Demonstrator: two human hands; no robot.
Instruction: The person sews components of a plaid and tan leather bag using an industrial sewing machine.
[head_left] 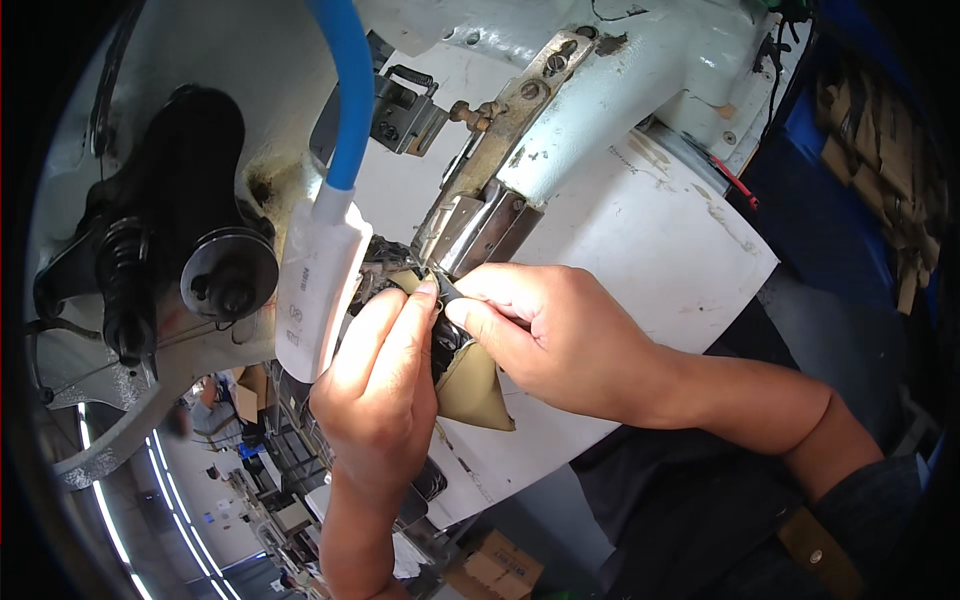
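Observation:
A piece of work with a pale yellow panel (474, 390) and a shiny black part (448, 340) hangs at the end of a sewing machine's cylinder arm (585, 115). My left hand (375, 385) pinches its upper edge between thumb and fingers. Close beside it, my right hand (560, 335) is closed on a dark strip (448, 288) at the same edge, thumb and forefinger together. Both hands' fingertips nearly meet just below the metal end plate (490, 235). The needle area is partly hidden by my fingers and the lamp.
A white lamp (305, 290) on a blue flexible tube (345, 90) shines close to my left hand. Black tension parts with a round disc (230, 275) fill the left. A white tabletop (650, 240) lies beneath. Blue bin with brown pieces (880, 150) stands at right; cardboard box (495, 565) below.

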